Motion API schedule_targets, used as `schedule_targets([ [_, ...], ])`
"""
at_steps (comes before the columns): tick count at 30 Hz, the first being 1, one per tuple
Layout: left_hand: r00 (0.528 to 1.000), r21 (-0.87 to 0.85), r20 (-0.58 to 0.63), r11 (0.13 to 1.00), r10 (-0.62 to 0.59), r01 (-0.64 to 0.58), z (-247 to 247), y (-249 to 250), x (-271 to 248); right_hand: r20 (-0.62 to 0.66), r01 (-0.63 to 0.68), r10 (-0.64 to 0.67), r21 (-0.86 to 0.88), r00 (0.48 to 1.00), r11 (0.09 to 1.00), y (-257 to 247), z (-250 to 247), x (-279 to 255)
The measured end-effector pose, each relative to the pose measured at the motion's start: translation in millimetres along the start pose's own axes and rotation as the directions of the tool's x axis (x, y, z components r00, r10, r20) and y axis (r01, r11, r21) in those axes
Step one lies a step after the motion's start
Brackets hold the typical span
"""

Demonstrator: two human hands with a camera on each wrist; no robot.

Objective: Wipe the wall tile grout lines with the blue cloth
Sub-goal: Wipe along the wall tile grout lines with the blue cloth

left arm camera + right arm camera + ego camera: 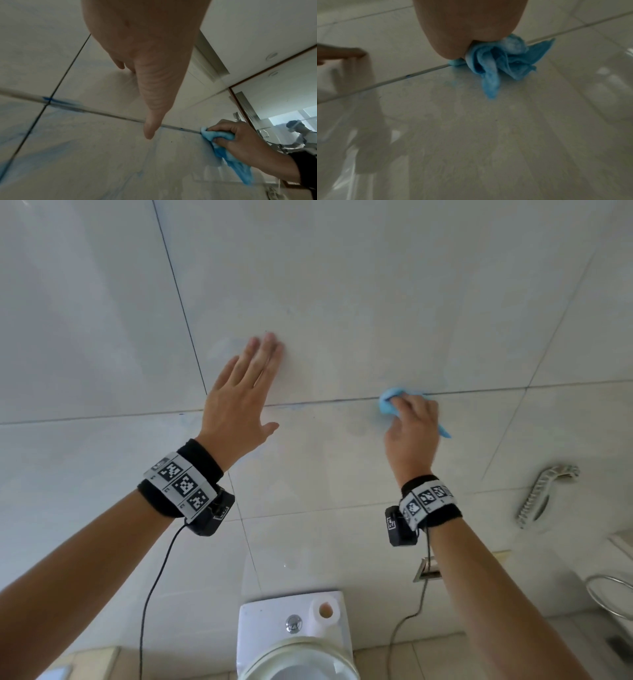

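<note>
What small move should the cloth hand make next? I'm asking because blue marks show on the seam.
Probably slide the right hand and its bunched blue cloth leftward along the horizontal grout line. The cloth already sits on that line, and blue smears remain further left, near the crossing with the vertical grout line, beyond the left hand held flat at the wall.

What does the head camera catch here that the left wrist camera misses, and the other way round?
Only the head view shows the toilet tank, the toilet paper roll on it and both wristbands.

Only the left wrist view shows the blue smear where the grout lines cross, and a mirror.

Both show the left hand flat on the wall tile and the right hand gripping the blue cloth against the horizontal grout line.
</note>
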State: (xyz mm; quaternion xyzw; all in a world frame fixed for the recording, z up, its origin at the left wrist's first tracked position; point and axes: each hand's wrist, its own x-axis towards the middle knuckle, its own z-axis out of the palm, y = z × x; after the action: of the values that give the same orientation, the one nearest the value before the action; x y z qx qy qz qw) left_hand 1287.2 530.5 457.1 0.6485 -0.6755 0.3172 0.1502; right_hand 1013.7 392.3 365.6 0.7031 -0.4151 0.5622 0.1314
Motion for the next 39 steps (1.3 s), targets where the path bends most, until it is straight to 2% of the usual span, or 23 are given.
schedule_targets([
  [3, 1.0, 0.027, 0.017, 0.999, 0.016, -0.017, -0.9, 0.6, 1.3, -0.113, -0.16, 0.167, 0.073, 0.979, 0.984, -1.4, 8.1, -3.4],
  [5, 1.0, 0.012, 0.004, 1.0, 0.017, -0.017, -2.1, 0.6, 1.2, -0.137, -0.238, 0.256, 0.139, 0.957, 0.961, -19.1, 16.3, -3.7],
  [6, 1.0, -0.008, -0.014, 1.0, 0.013, -0.013, -2.1, 1.1, 0.3, -0.131, -0.24, 0.262, 0.163, 0.956, 0.957, -31.1, 19.9, -6.1],
  [10, 0.994, -0.129, -0.103, 0.991, -0.044, 0.03, 0.1, 4.8, -12.0, 0.022, -0.068, 0.065, 0.192, 0.998, 0.979, -93.2, 36.8, -23.6],
  [13, 0.977, -0.189, -0.135, 0.972, -0.167, 0.14, -3.1, -8.9, -32.4, 0.102, 0.017, -0.043, 0.241, 0.994, 0.97, -144.9, 48.9, -28.1],
  [17, 0.949, -0.159, -0.081, 0.944, -0.303, 0.288, -2.5, -57.8, -72.6, 0.194, 0.144, -0.193, 0.244, 0.962, 0.959, -186.8, 57.9, -31.1],
  [20, 0.943, -0.076, -0.004, 0.94, -0.333, 0.332, -0.7, -102.3, -96.3, 0.166, 0.111, -0.15, 0.221, 0.975, 0.969, -174.1, 53.5, -26.7],
  [23, 0.944, 0.0, 0.063, 0.946, -0.323, 0.323, -1.3, -135.3, -108.0, 0.01, -0.049, 0.048, 0.189, 0.999, 0.981, -143.4, 42.9, -20.2],
  [25, 0.953, 0.035, 0.075, 0.956, -0.293, 0.291, -0.1, -147.1, -110.6, -0.082, -0.108, 0.125, 0.188, 0.989, 0.976, -134.6, 45.1, -20.2],
  [27, 0.96, 0.051, 0.069, 0.962, -0.27, 0.267, 2.7, -153.2, -112.2, -0.134, -0.157, 0.187, 0.208, 0.973, 0.965, -147.8, 56.6, -24.4],
  [29, 0.964, 0.042, 0.051, 0.965, -0.262, 0.261, 7.1, -155.0, -112.9, -0.093, -0.102, 0.126, 0.227, 0.988, 0.968, -178.7, 70.2, -33.4],
  [31, 0.965, 0.019, 0.043, 0.965, -0.26, 0.26, 10.8, -154.0, -111.9, 0.029, 0.058, -0.067, 0.232, 0.997, 0.971, -214.0, 78.6, -44.5],
  [33, 0.966, 0.007, 0.031, 0.967, -0.256, 0.255, 12.9, -154.8, -112.3, 0.104, 0.151, -0.182, 0.258, 0.978, 0.954, -231.6, 80.9, -48.3],
  [36, 0.968, 0.008, 0.026, 0.969, -0.249, 0.248, 12.4, -156.0, -114.5, 0.139, 0.173, -0.205, 0.212, 0.969, 0.962, -210.5, 68.7, -39.5],
  [39, 0.966, 0.012, 0.025, 0.967, -0.255, 0.255, 12.3, -153.6, -114.6, 0.079, 0.084, -0.09, 0.075, 0.993, 0.994, -153.3, 48.0, -34.1],
])
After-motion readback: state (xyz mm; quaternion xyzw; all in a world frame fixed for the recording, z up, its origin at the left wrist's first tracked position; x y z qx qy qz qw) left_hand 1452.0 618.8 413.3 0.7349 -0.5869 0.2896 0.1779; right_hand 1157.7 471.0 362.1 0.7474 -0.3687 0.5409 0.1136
